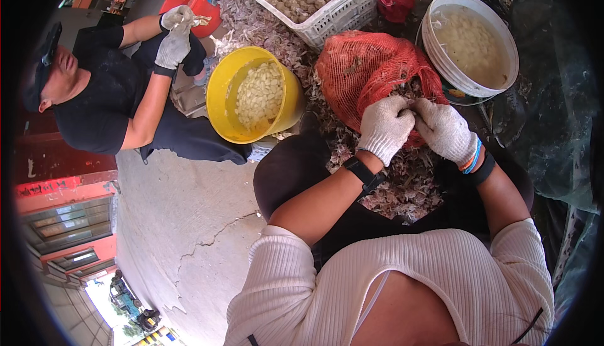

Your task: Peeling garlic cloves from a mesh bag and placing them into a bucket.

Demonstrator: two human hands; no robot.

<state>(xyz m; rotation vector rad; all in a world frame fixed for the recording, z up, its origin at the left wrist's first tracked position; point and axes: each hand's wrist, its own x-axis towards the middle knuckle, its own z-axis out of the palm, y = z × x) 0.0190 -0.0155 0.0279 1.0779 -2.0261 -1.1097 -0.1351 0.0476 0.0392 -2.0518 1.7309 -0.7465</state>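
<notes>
My left hand (pixel 388 126) and my right hand (pixel 446 129), both in pale knitted work gloves, meet at the fingertips. Between them they pinch a small thing that looks like a piece of garlic, mostly hidden by the fingers. Just beyond is a red mesh sack (pixel 363 74), slumped on its side, its gathered opening near my fingertips with dry brownish matter showing inside. Loose papery garlic skins (pixel 401 195) lie in a heap between my knees, below my hands.
A yellow bucket (pixel 295 96) of peeled garlic cloves stands left; a white bucket (pixel 512 70) at right holds pale cloves under cloudy water. Behind are a white plastic crate (pixel 330 27) of round brownish bulbs and a red bucket (pixel 207 8). A gloved co-worker (pixel 99 96) sits left, holding garlic.
</notes>
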